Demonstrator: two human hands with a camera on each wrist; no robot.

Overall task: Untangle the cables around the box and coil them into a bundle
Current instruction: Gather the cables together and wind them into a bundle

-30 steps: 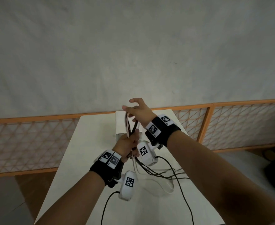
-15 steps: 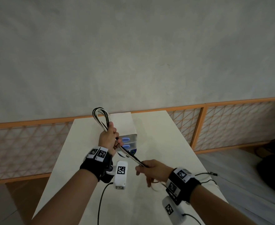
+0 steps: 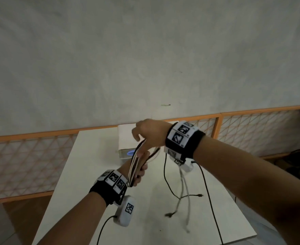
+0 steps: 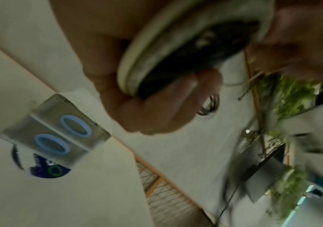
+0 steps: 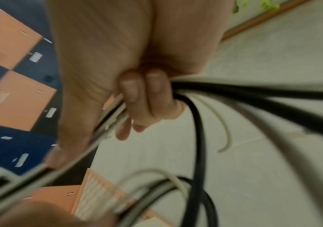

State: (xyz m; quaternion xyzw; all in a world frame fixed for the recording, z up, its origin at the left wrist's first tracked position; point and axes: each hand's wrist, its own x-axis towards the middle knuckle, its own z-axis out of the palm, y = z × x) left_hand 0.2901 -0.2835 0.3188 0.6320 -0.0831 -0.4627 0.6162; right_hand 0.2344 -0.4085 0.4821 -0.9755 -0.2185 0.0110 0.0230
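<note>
Overhead, your left hand [image 3: 140, 171] and right hand [image 3: 150, 133] both gripped the cables [image 3: 136, 163] above the table [image 3: 85, 156]; only your left wrist view showed the box [image 4: 55, 130] with its blue rings.

Rectangular white table [image 3: 85, 174] runs away from person toward grey plaster wall [image 3: 145, 50]; orange-framed lattice fence [image 3: 21, 156] between wall and table's far end. White cardboard box [image 3: 124, 137] on table at far end, middle. Left hand [image 3: 138, 171] above table, just before box, gripping coiled bundle of black and white cables [image 3: 134, 167]. Right hand [image 3: 150, 133] above and behind left hand, over box, on bundle's top loop. Loose cable ends [image 3: 182, 197] hang right of left hand, down to table.
</note>
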